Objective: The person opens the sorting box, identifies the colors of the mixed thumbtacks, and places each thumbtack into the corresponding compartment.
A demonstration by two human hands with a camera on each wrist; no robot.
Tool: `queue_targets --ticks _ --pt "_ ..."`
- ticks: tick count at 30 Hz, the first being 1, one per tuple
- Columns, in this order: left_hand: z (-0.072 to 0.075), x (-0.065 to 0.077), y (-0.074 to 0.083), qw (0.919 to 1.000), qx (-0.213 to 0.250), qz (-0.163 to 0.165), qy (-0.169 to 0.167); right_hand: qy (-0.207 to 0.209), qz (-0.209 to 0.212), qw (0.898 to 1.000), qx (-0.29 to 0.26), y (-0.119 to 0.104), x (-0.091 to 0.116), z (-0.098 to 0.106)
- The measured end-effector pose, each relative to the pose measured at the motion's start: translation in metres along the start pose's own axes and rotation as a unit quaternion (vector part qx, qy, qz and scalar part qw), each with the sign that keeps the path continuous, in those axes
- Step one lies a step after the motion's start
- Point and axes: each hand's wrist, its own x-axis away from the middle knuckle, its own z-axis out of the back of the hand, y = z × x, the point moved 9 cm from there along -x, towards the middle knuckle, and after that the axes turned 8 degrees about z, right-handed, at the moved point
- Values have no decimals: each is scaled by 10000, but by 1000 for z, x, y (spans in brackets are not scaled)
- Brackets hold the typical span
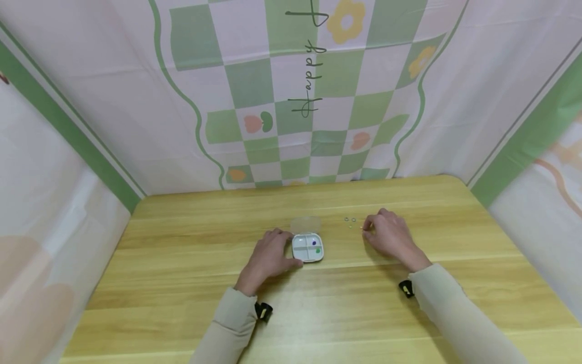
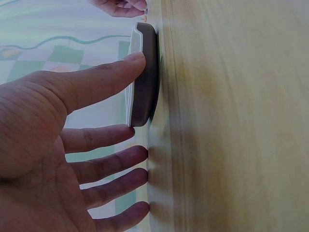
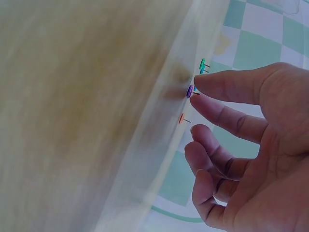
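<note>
Head view: a checked cloth hangs beyond a wood-grain table. Over the table my left hand and right hand are well apart, each engaged with its own item.

The box stands on the table, dark outside, white within. My left thumb and forefinger hold its left end between them; the other three fingers are spread, tips at the table. I judge the box light and rigid, easily nudged, so its end walls are the sound hold. Its clear lid lies open on the far side. Of four compartments, the far right contains a purple piece, the near right a green piece.

Smallest: the purple tack, right of the box, pinched by my right thumb and forefinger tips. An orange tack is near it; a green tack and blue tack lie on the thumb side. I judge the purple tack very light and stiff, its head smooth and prone to slip. Grip should be on the pin's sides or head's rim, clear of the point.
</note>
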Motion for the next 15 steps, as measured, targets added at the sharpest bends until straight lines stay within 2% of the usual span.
queue_targets --ticks 15 --pt "0 0 0 10000 -46 4 -3 -21 88 9999 62 -3 0 0"
